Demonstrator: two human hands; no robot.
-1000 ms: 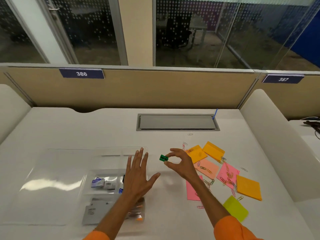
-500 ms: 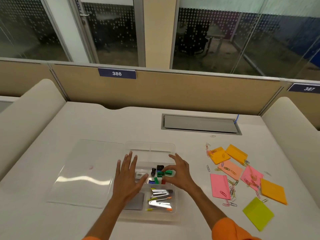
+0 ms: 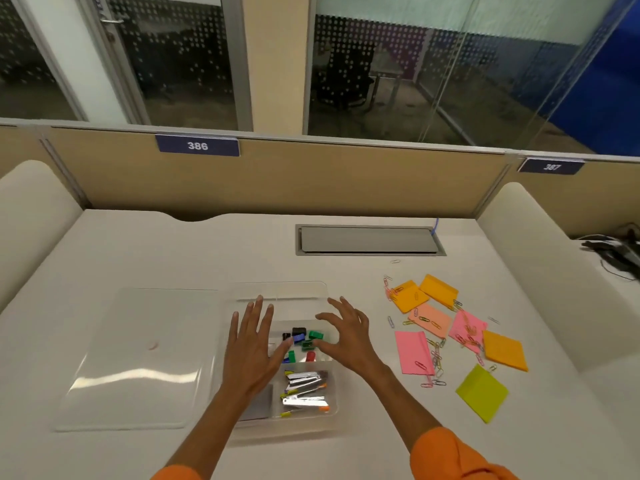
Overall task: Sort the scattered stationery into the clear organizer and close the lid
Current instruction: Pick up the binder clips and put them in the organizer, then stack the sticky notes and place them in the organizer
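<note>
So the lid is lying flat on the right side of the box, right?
Not quite. The head view shows the lid lying flat on the left side of the box. The sticky notes are on the right.

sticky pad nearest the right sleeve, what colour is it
Yellow-green; the sticky pad shows clearly in the head view, lying alone at the near right of the desk.

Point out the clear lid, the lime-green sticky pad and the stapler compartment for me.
Clear plastic lid (image 3: 138,358), head view, its flat middle.
Lime-green square sticky pad (image 3: 482,393), head view, centre of its top sheet.
Clear organizer's stapler compartment (image 3: 304,393), head view, on the silver staplers inside.
</note>
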